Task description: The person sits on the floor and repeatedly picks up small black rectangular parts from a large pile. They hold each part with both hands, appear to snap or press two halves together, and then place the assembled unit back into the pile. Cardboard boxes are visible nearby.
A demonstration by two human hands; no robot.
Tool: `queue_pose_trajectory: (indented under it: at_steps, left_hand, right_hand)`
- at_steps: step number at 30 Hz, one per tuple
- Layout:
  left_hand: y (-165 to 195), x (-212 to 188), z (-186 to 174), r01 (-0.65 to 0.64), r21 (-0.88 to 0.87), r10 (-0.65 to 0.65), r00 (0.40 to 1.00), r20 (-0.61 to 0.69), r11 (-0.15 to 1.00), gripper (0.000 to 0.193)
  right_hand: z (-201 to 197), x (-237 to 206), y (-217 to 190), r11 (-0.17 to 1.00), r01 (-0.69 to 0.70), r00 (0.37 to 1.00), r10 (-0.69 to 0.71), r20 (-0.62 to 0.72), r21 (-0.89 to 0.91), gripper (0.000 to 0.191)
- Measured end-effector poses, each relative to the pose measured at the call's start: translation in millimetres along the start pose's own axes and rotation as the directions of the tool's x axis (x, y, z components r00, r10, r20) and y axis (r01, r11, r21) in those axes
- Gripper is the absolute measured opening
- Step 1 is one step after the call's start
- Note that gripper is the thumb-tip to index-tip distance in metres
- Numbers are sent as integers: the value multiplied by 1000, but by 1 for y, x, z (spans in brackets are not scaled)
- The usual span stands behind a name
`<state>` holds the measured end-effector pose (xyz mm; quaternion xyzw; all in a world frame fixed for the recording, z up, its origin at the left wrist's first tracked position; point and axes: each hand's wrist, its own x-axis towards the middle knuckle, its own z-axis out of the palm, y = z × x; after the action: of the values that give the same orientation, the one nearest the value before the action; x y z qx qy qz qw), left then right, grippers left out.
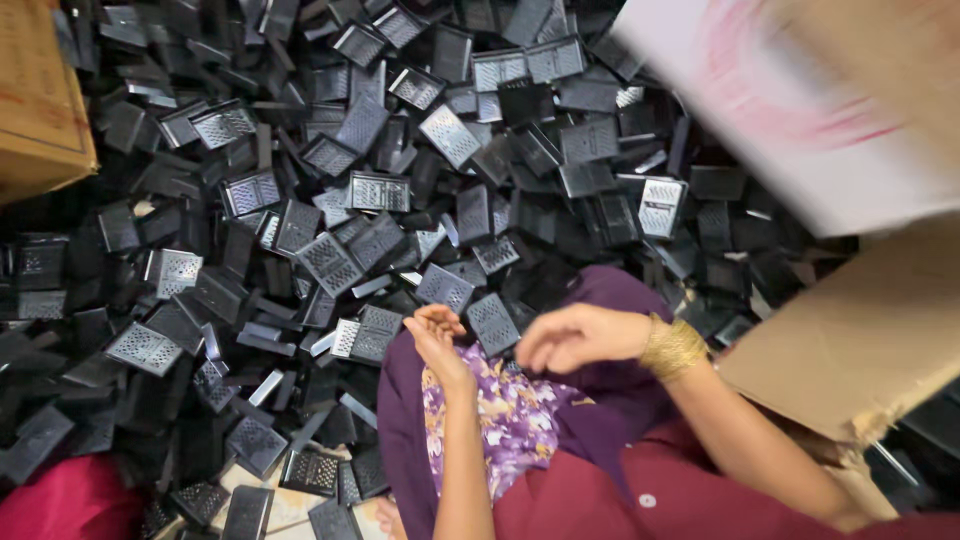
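Floor (pixel 290 512) almost wholly buried under a heap of black plastic grille parts (pixel 330 200), pale tile showing only at the bottom edge. Small rectangular pieces with perforated, mesh-like faces, lying flat, tilted and on edge, piled over one another across the whole left and middle of the view. Brown cardboard box (pixel 35 100) at the upper left corner; a second cardboard box (pixel 860 330) at the right, flap torn at its lower edge. Blurred pale board with a pinkish mark (pixel 790 100) at the upper right, details unreadable.

Purple cloth (pixel 600 390) and a flowered purple fabric (pixel 510 420) across the lap at the bottom middle, maroon garment (pixel 620 500) below. Red cloth (pixel 60 500) at the lower left corner.

Left hand (pixel 437 335) raised over the lap, palm up, fingers curled loosely, grip released and empty. Right hand (pixel 570 337) just beside it, fingers bent downward; cannot tell whether anything sits inside that grip. Gold bangle (pixel 672 347) on the right wrist. One grille part (pixel 493 322) lying between the two hands at the heap's near edge, touching neither.
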<state>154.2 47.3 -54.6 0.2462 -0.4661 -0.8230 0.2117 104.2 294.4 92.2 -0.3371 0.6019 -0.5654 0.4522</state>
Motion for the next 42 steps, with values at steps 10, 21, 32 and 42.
queue_pose_trajectory:
  at_steps: [10,21,32,42]
  left_hand:
    - [-10,45,-13,-3,96,6,1000,-27,995,38]
    - [-23,63,-5,-34,71,34,999,5,997,31]
    - [-24,28,16,-75,275,62,997,55,958,27]
    - [28,-48,50,-286,598,248,958,146,748,9]
  right_hand:
    - [-191,195,-19,347,-269,603,-667,-438,-899,62]
    - [-259,196,-2,379,-462,560,-576,-595,-802,11]
    - [-51,12,31,843,-225,298,-418,-858,-488,24]
    - [15,-82,83,533,-548,588,-303,-750,-645,67]
